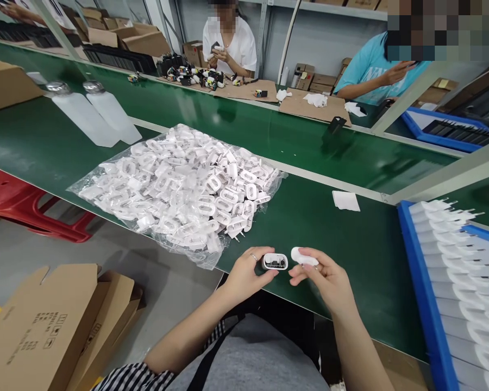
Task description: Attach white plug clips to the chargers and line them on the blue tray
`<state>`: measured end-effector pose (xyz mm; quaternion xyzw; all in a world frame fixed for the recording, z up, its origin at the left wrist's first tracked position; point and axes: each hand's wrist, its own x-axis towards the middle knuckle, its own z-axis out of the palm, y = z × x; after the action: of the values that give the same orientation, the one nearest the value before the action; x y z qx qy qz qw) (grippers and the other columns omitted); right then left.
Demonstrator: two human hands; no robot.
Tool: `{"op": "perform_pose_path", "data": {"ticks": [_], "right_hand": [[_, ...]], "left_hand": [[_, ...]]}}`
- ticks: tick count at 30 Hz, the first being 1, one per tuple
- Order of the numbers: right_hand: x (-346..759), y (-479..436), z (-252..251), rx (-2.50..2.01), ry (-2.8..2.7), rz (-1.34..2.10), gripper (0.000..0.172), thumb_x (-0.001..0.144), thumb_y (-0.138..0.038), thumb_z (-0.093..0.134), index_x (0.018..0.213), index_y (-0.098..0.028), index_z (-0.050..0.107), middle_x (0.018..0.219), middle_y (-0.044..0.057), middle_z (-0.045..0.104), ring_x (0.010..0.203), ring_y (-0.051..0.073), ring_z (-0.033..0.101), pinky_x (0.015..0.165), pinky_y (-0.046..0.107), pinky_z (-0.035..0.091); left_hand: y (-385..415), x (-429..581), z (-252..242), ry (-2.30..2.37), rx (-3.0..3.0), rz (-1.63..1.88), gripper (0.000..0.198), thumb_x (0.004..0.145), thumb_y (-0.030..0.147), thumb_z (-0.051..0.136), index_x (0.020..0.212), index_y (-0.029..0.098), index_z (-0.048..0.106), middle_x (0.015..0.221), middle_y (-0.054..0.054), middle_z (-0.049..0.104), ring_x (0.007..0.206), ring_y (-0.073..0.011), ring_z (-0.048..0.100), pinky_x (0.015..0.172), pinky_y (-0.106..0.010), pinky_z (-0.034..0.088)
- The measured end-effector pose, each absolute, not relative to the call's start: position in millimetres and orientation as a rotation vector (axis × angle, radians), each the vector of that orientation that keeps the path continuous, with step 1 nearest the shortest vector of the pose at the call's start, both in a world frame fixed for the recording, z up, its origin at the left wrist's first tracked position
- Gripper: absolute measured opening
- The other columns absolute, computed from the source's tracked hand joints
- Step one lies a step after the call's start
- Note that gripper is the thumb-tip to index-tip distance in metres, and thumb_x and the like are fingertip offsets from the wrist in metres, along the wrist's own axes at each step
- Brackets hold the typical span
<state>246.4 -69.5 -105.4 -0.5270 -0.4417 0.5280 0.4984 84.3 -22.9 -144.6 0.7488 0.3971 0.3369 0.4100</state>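
Near the front edge of the green table, my left hand (250, 273) holds a white oval housing (276, 262) between thumb and fingers; dark parts show inside its open end. Just to the right, my right hand (324, 274) pinches a smooth white oval piece (303, 256). A small gap separates the two pieces. Beyond my left hand lies a clear plastic bag (167, 184) spread on the table, filled with several white plug housings (226, 198); the bag is open toward the right, where some pins stick out.
A blue tray (426, 293) with rows of white plug units stands at the right. A white paper piece (346, 201) lies behind my hands. Two white bottles (110, 111) are at the back left, a red stool (36, 206) and cardboard boxes (44, 326) below. Two people sit opposite.
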Motion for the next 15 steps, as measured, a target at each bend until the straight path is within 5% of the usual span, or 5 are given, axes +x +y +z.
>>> {"op": "perform_pose_path", "data": {"ticks": [4, 15], "right_hand": [[238, -63, -109, -1.274, -0.86, 1.18, 0.025, 0.07, -0.035, 0.053, 0.089, -0.018, 0.052, 0.041, -0.005, 0.053, 0.026, 0.005, 0.038, 0.033, 0.017, 0.032], [207, -56, -101, -1.303, -0.851, 1.41, 0.028, 0.072, -0.039, 0.046, 0.085, -0.015, 0.05, 0.035, -0.005, 0.049, 0.022, 0.002, 0.027, 0.026, 0.013, 0.015]], "left_hand": [[-22, 85, -141, 1.006, 1.898, 0.84, 0.03, 0.065, 0.019, 0.056, 0.094, 0.018, 0.049, 0.093, -0.002, 0.056, 0.085, -0.0132, 0.049, 0.075, -0.026, 0.04], [-21, 86, -140, 0.988, 1.891, 0.901, 0.026, 0.064, 0.02, 0.057, 0.089, 0.018, 0.052, 0.085, -0.001, 0.058, 0.079, -0.0128, 0.051, 0.071, -0.024, 0.041]]}}
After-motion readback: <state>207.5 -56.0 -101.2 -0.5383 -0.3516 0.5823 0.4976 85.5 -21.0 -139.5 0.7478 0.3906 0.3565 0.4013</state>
